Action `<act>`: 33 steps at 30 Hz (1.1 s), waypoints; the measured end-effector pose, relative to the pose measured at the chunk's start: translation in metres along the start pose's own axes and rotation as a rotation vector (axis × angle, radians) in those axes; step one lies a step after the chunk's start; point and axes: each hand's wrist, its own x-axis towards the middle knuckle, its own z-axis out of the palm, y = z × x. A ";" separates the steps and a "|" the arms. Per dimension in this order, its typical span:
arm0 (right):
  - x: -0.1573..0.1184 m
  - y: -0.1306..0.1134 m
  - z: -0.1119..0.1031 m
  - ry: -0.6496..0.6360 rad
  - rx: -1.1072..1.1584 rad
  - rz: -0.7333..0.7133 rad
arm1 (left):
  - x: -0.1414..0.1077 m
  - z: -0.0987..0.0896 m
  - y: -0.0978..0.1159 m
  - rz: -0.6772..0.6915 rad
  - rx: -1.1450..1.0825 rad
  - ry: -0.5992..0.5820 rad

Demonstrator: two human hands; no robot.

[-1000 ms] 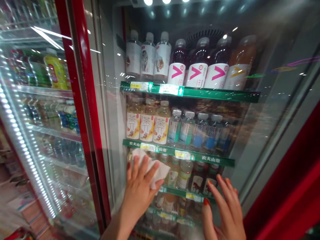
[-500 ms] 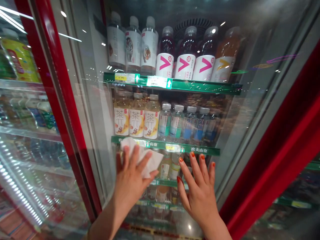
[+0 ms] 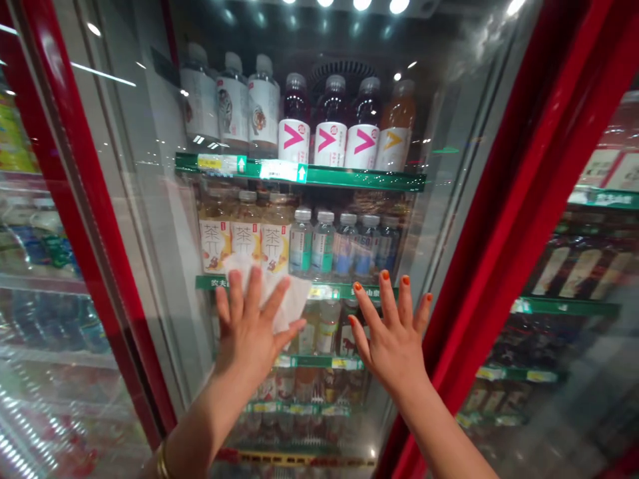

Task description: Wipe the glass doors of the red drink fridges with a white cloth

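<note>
The person's left hand (image 3: 249, 332) lies over a white tissue (image 3: 289, 296), fingers spread wide, the sheet between palm and glass door (image 3: 429, 219), toward the door's left edge. The right hand (image 3: 397, 339), fingers fanned and holding nothing, is near the door's right edge, beside the red frame (image 3: 504, 219); it seems to touch the glass, though reflections make that hard to tell. Behind the glass, bottles (image 3: 332, 133) line green-edged shelves (image 3: 364, 178).

Shop with stocked drinks fridges (image 3: 344, 178)
</note>
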 end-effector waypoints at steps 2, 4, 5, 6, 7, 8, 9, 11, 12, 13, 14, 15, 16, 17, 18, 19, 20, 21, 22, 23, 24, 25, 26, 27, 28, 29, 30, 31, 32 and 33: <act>-0.001 0.003 0.004 0.006 0.000 0.004 | 0.022 -0.001 0.007 -0.079 -0.014 0.016; -0.002 0.004 0.009 0.022 0.010 0.037 | 0.034 0.004 0.028 -0.048 -0.049 0.006; -0.003 0.005 0.012 0.029 0.010 0.063 | 0.033 0.009 0.039 0.003 -0.070 -0.005; -0.004 0.007 0.013 0.037 0.009 0.087 | 0.026 0.013 0.049 0.067 -0.089 -0.018; -0.005 0.008 0.015 0.045 0.005 0.107 | 0.017 0.017 0.055 0.131 -0.104 -0.032; -0.006 0.009 0.016 0.053 0.000 0.118 | 0.005 0.019 0.057 0.178 -0.112 -0.043; -0.007 0.010 0.016 0.058 -0.006 0.119 | -0.005 0.020 0.055 0.196 -0.110 -0.050; -0.007 0.012 0.017 0.063 -0.022 0.111 | -0.013 0.018 0.044 0.141 -0.091 -0.045; -0.007 0.012 0.017 0.065 -0.029 0.112 | -0.009 0.016 0.038 0.090 -0.085 -0.042; -0.007 0.012 0.017 0.063 -0.033 0.116 | 0.000 0.014 0.036 0.041 -0.087 -0.037; -0.007 0.012 0.017 0.059 -0.035 0.120 | 0.011 0.012 0.038 0.009 -0.096 -0.032; -0.007 0.012 0.017 0.054 -0.032 0.123 | 0.022 0.011 0.044 0.002 -0.108 -0.031; -0.007 0.013 0.016 0.047 -0.025 0.125 | 0.031 0.012 0.052 0.021 -0.121 -0.040; -0.008 0.014 0.015 0.038 -0.015 0.126 | 0.037 0.013 0.063 0.062 -0.132 -0.051; -0.009 0.015 0.013 0.029 -0.003 0.124 | 0.038 0.016 0.073 0.119 -0.139 -0.062; -0.011 0.018 0.012 0.024 0.012 0.119 | 0.034 0.019 0.080 0.184 -0.143 -0.074; -0.012 0.020 0.010 0.021 0.024 0.114 | 0.026 0.022 0.083 0.246 -0.142 -0.091; -0.014 0.023 0.009 0.021 0.033 0.109 | 0.015 0.024 0.082 0.286 -0.139 -0.102; -0.015 0.025 0.007 0.021 0.040 0.103 | 0.005 0.024 0.075 0.295 -0.131 -0.106; -0.016 0.027 0.005 0.018 0.048 0.097 | -0.003 0.023 0.065 0.273 -0.116 -0.107; -0.016 0.028 0.003 0.012 0.057 0.091 | -0.007 0.019 0.053 0.223 -0.099 -0.104; -0.017 0.028 0.001 0.006 0.070 0.088 | -0.006 0.015 0.042 0.160 -0.081 -0.093; -0.016 0.028 -0.002 0.003 0.084 0.085 | 0.001 0.011 0.035 0.096 -0.067 -0.070; -0.015 0.027 -0.004 0.006 0.101 0.085 | 0.011 0.007 0.032 0.043 -0.063 -0.040; -0.015 0.026 -0.007 0.016 0.115 0.088 | 0.023 0.006 0.036 0.011 -0.065 -0.022; -0.014 0.024 -0.010 0.032 0.127 0.092 | 0.035 0.007 0.047 0.008 -0.076 -0.016; -0.014 0.023 -0.012 0.051 0.138 0.096 | 0.045 0.010 0.061 0.036 -0.090 -0.025; -0.014 0.022 -0.015 0.068 0.148 0.100 | 0.050 0.014 0.078 0.096 -0.103 -0.052; -0.016 0.021 -0.016 0.081 0.158 0.105 | 0.051 0.020 0.093 0.190 -0.112 -0.077; -0.018 0.022 -0.018 0.086 0.163 0.112 | 0.048 0.025 0.105 0.295 -0.115 -0.104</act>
